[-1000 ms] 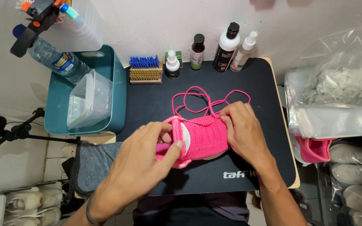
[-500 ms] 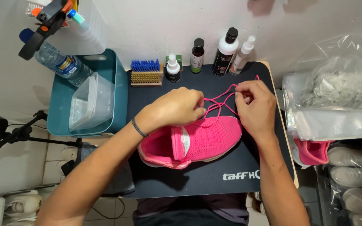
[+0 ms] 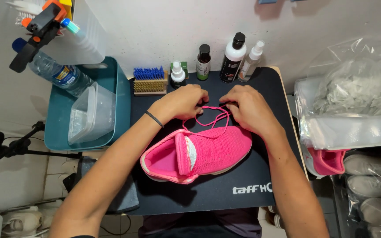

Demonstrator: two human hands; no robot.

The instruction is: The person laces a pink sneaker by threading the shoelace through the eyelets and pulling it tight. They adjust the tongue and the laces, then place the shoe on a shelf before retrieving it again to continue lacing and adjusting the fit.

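Both hands have slid toward 12 o'clock since the earlier frame: left hand (image 3: 182, 102) and right hand (image 3: 248, 107) now have fingers closed, pinching the pink lace (image 3: 208, 117). At 6 o'clock from them, the pink shoe (image 3: 199, 154) lies on the black mat (image 3: 225, 198)

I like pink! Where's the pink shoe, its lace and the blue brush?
Shoe (image 3: 219, 147), head view, on its knit top.
Lace (image 3: 210, 117), head view, on the loop between the hands.
Brush (image 3: 148, 73), head view, on the blue bristles.
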